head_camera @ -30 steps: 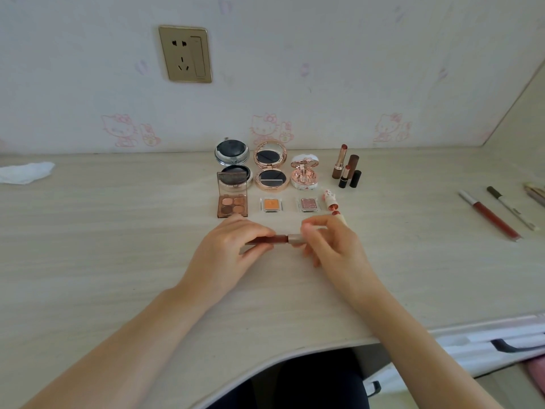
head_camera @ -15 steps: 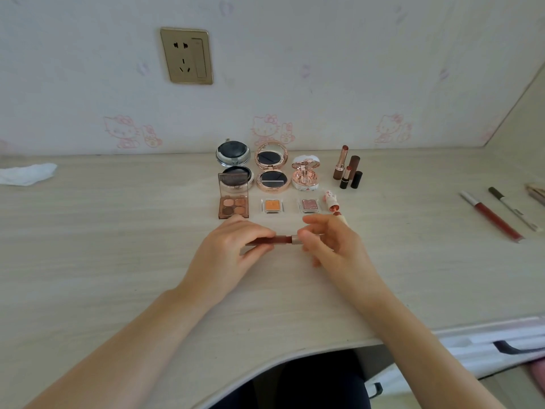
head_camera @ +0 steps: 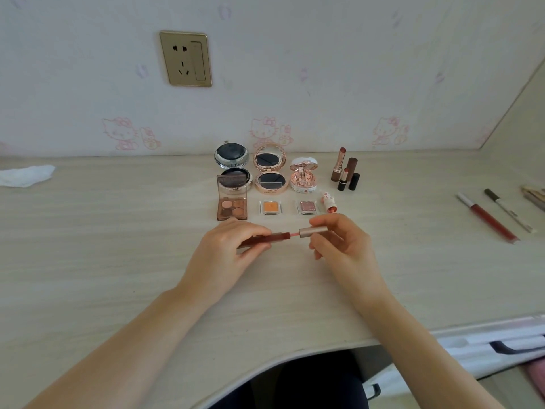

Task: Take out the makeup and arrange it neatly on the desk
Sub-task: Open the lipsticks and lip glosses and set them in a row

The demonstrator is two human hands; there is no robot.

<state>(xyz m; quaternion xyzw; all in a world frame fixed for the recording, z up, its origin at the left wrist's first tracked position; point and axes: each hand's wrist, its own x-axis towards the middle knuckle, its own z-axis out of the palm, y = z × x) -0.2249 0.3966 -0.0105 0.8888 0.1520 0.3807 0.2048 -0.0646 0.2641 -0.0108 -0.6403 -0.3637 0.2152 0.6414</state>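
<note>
Hands hold a lip gloss over the desk (head_camera: 118, 261). Left hand (head_camera: 227, 249) grips the dark red tube (head_camera: 265, 238); right hand (head_camera: 339, 246) pinches its metallic cap (head_camera: 313, 232), drawn slightly apart.

Your left hand (head_camera: 227, 252) grips the lip-gloss tube (head_camera: 265, 239); right hand (head_camera: 339, 246) pinches its cap (head_camera: 313, 232), w/ wand (head_camera: 294, 234) partly out. Open compacts (head_camera: 269, 169) & lipsticks (head_camera: 345, 172) behind, on desk (head_camera: 118, 246).
</note>
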